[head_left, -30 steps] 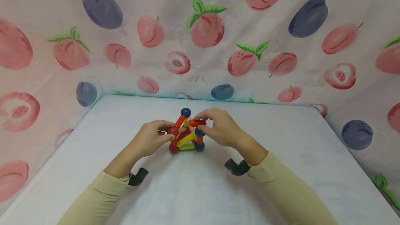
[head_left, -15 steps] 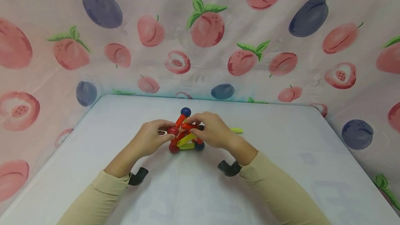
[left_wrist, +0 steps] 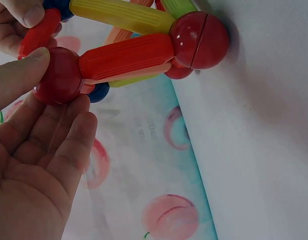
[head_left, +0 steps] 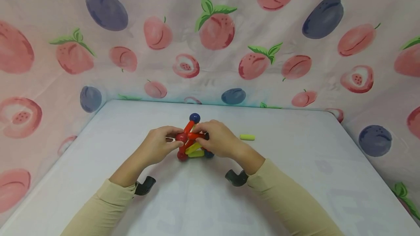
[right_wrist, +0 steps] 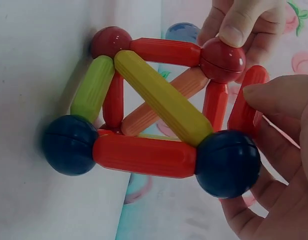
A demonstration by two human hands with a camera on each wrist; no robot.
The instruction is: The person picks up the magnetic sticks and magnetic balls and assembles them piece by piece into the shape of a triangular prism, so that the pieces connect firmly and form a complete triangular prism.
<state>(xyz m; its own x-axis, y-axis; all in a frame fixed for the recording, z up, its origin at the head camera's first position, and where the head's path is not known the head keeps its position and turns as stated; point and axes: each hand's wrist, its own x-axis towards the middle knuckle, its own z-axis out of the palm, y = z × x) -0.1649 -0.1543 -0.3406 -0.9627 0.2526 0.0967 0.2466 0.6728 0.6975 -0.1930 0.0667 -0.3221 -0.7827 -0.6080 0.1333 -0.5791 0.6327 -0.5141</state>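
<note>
A frame of magnetic rods and balls stands on the white table, its balls red and blue. My left hand (head_left: 157,145) holds the upper front red ball (left_wrist: 59,75) between thumb and fingers. With thumb and fingertips, my right hand (head_left: 219,139) pinches a short red rod (right_wrist: 248,100). That rod lies between the held red ball and the upper blue ball (right_wrist: 228,164); whether its ends touch them I cannot tell. A yellow rod (right_wrist: 164,97) runs diagonally across one side. Another blue ball (head_left: 195,118) tops the frame at the back. My right fingers cover part of the frame in the head view.
One loose yellow-green rod (head_left: 247,137) lies on the table (head_left: 295,177) to the right of the frame, just beyond my right hand. Behind the table hangs a fruit-print cloth (head_left: 210,75).
My right hand has moved left with the red rod, bringing the rod's left end up to the held red ball. The loose yellow-green rod has come into view. My left hand has stayed put.
</note>
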